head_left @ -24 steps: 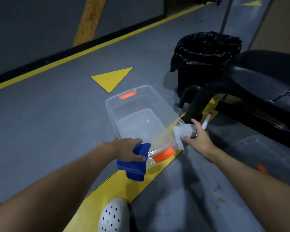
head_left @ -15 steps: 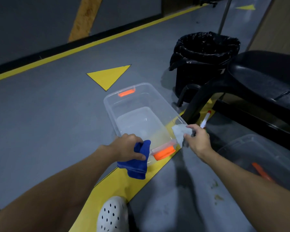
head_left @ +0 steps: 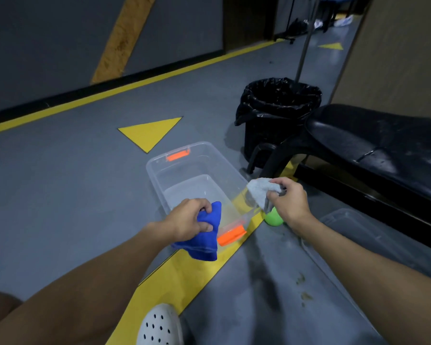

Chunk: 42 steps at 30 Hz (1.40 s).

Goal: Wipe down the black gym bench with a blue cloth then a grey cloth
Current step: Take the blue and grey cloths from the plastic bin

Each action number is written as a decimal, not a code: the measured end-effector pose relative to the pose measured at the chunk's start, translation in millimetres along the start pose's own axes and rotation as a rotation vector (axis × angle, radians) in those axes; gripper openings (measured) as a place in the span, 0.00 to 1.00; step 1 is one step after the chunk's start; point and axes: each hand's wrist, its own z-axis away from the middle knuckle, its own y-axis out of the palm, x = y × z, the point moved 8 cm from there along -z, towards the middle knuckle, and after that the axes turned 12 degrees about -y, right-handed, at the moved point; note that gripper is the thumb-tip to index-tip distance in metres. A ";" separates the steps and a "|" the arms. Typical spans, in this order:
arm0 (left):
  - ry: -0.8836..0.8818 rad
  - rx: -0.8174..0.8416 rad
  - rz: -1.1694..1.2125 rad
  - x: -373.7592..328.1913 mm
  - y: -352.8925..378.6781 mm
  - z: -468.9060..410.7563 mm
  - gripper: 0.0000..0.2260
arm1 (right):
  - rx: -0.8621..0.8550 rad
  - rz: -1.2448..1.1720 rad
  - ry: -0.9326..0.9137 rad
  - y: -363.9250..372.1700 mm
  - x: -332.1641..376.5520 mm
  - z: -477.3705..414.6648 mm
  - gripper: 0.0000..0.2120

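My left hand (head_left: 188,220) grips a folded blue cloth (head_left: 204,239) just above the near end of a clear plastic bin (head_left: 157,170) on the floor. My right hand (head_left: 290,201) holds a crumpled grey cloth (head_left: 259,189) over the bin's right rim. The black gym bench (head_left: 373,145) stretches along the right side, its padded top dusty and smudged, about a forearm's length beyond my right hand.
A green object (head_left: 273,217) lies on the floor under my right hand. A black-lined trash bin (head_left: 279,108) stands behind the bench's end. A second clear bin (head_left: 358,230) sits beside the bench. My white shoe (head_left: 159,324) rests on a yellow floor stripe.
My right hand has lifted the grey cloth up off the floor beside the bin, uncovering the green object. My left hand has kept its grip on the blue cloth near the bin's end.
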 end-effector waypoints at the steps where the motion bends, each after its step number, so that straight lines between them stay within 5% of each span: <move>1: 0.026 -0.021 0.024 -11.0 -8.8 2.2 0.12 | -0.015 -0.004 -0.018 -8.3 8.8 0.8 0.13; 18: 0.482 -0.323 0.030 -291.8 -130.3 71.8 0.13 | -0.275 -0.117 -0.262 -242.6 88.2 47.2 0.12; 31: 0.590 -0.292 0.229 -365.7 -110.8 -32.4 0.13 | -0.414 -0.049 -0.258 -290.9 70.7 -19.1 0.11; 33: 0.577 -0.257 0.260 -372.1 -111.2 -41.0 0.17 | -0.450 -0.041 -0.275 -292.8 76.6 -34.6 0.09; 37: 0.616 -0.089 0.219 -384.7 -99.5 -38.5 0.42 | -0.492 -0.141 -0.324 -287.7 91.8 -61.6 0.12; 42: 0.703 -0.011 0.185 -395.0 -78.4 -40.3 0.45 | -0.469 -0.182 -0.381 -277.1 105.0 -77.1 0.16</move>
